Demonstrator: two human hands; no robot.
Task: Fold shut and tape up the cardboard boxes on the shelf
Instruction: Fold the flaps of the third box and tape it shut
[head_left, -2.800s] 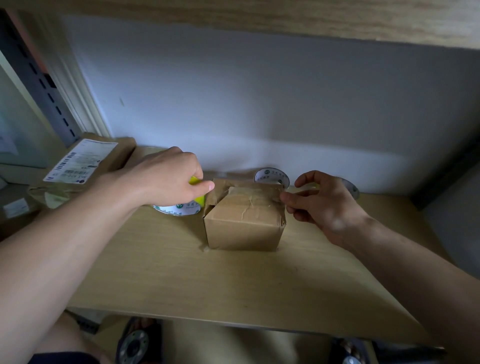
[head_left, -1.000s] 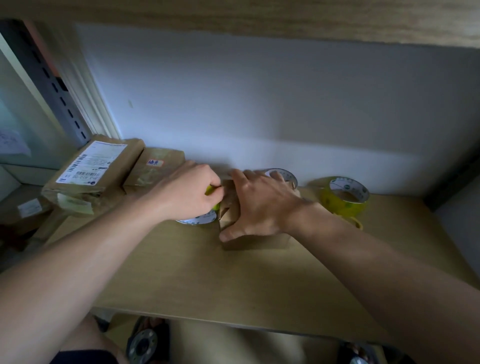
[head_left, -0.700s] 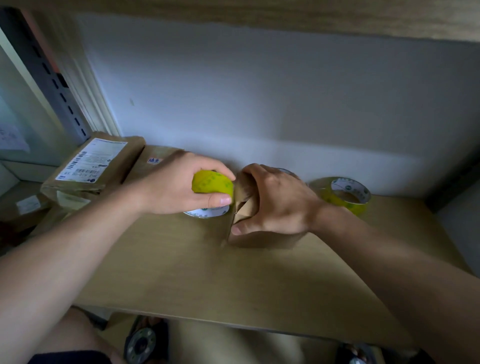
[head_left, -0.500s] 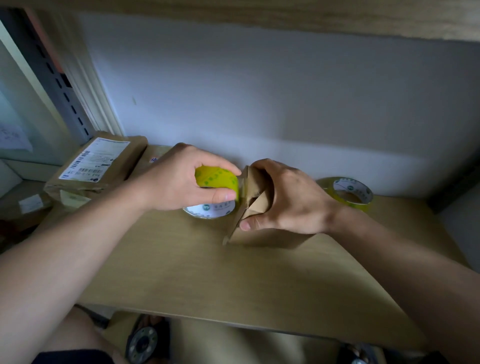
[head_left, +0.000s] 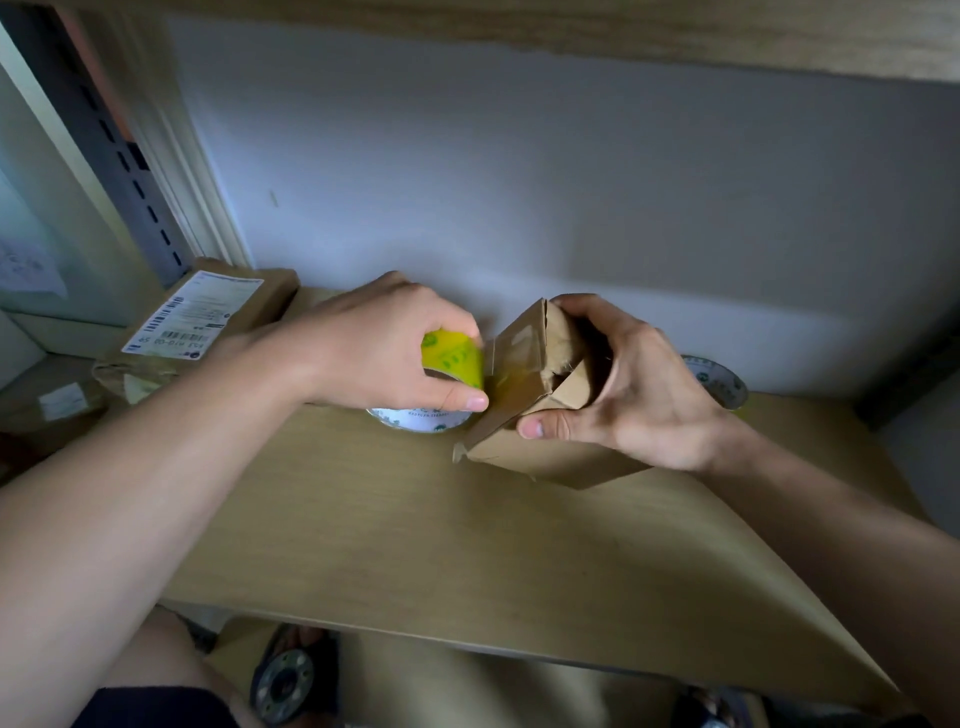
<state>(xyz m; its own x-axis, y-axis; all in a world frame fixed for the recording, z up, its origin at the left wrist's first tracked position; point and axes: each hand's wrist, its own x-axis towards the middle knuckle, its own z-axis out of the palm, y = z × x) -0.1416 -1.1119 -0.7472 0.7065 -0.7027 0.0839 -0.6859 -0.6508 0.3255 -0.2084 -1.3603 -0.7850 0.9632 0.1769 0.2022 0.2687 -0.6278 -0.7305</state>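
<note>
right hand (head_left: 634, 395) grips tilted box (head_left: 524, 415); left hand's (head_left: 374, 353) tape roll (head_left: 453, 358) touches it.

A packing or storage corner: a wooden shelf (head_left: 467, 561) set against a plain white wall (head_left: 519, 182), a slotted metal upright (head_left: 130, 171) at its left rear corner, labelled cardboard parcels (head_left: 202, 322) stacked there, spare tape rolls (head_left: 719, 382) along the rear edge.

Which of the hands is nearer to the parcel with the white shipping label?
Left. The left hand holds the yellow tape roll just right of the labelled parcel; the right hand grips the small box, farther right.
</note>
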